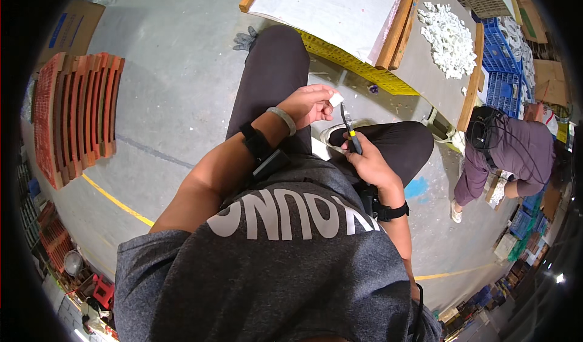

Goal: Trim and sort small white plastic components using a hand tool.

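Observation:
Above my lap, my left hand (311,103) pinches a small white piece (336,99) between thumb and fingertips. My right hand (371,162) is wrapped round a slim hand tool with a black-and-yellow handle (353,139). The tool's thin dark shaft (344,113) points up at the white piece, its tip very close to it; whether they touch I cannot tell. The exact kind of tool does not show. In front of my knees stands a table with a white sheet (328,8) on it and wooden edge strips (398,29).
On the right-hand board lies a heap of small white pieces (448,41). Blue crates (504,78) stand beyond it. A person in purple (516,151) bends over at the right. Red-edged pallets (79,114) are stacked at left. A grey glove (245,40) lies past my left knee.

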Motion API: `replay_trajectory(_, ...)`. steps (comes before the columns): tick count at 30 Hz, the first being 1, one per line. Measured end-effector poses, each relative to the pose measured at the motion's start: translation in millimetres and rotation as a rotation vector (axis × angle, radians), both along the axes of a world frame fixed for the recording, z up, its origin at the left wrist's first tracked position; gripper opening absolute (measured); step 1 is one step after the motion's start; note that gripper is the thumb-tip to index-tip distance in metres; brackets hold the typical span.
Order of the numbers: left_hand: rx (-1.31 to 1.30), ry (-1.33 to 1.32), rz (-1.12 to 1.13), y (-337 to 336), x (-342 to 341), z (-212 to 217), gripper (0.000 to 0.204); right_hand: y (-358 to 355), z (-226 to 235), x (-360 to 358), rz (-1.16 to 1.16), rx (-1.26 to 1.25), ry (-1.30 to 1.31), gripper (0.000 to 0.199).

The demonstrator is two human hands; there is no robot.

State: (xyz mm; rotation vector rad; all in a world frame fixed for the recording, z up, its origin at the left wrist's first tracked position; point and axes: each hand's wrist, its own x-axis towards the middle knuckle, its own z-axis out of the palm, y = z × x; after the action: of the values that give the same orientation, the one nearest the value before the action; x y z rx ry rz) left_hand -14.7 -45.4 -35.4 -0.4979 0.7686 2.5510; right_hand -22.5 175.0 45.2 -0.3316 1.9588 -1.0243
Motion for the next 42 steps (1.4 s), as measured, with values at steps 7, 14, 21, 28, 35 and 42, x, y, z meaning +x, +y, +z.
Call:
replay_trajectory(7, 0.005, 0.009, -0.019, 1, -2, 1, 0.021, 2, -3, 1, -0.013, -0.01, 0.014, 0.028)
replay_trajectory(14, -0.024, 0.003, -0.052, 0, -2, 2, 0.021, 5, -2, -3, 0.056, 0.031, 0.033, 0.028)
replay_trajectory(21, -0.078, 0.034, -0.072, 2, -2, 1, 0.021, 7, -10, 0, -0.073, -0.047, -0.068, 0.02)
replay_trajectory(28, -0.145, -0.003, -0.068, 5, -2, 6, 0.014, 6, -5, -2, -0.012, 0.074, -0.008, 0.014)
replay_trajectory(35, -0.144, -0.052, -0.117, 5, -2, 7, 0.011, 8, -15, 1, 0.009, -0.035, 0.015, 0.021)
replay_trajectory(42, -0.177, -0.017, -0.119, 7, -1, 8, 0.013, 7, -11, -1, 0.042, 0.058, 0.087, 0.017)
